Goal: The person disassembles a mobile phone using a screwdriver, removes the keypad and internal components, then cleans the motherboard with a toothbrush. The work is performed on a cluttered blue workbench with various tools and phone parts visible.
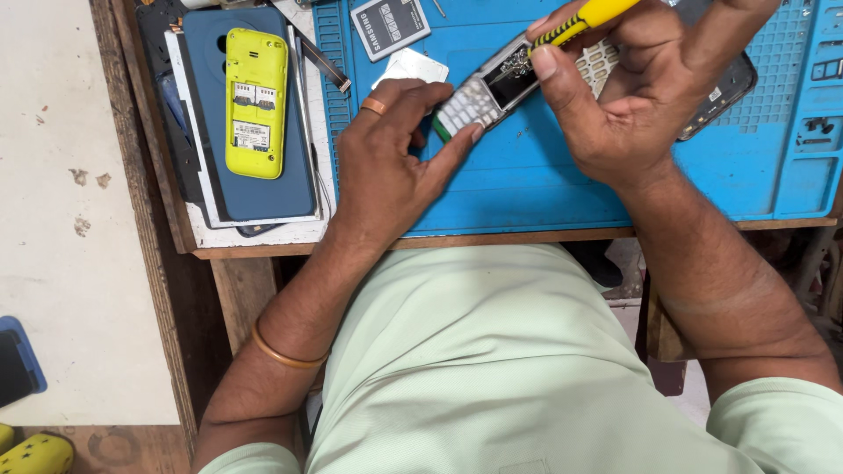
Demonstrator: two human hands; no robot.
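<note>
My left hand (386, 167) holds a small keypad phone (487, 88) by its lower end, tilted on the blue work mat (527, 189). A ring sits on one finger and a bangle on the wrist. My right hand (628, 83) grips a yellow-and-black-handled tool (584, 17) whose tip rests on the phone's dark screen area. The tool's tip is mostly hidden by my thumb.
A yellow phone body (255, 101) without its back cover lies on a dark blue phone (250, 189) at the left. A grey battery (390, 25) and a white cover (413, 66) lie on the mat. Another dark phone (729, 88) lies under my right hand. The wooden table edge (492, 239) runs below.
</note>
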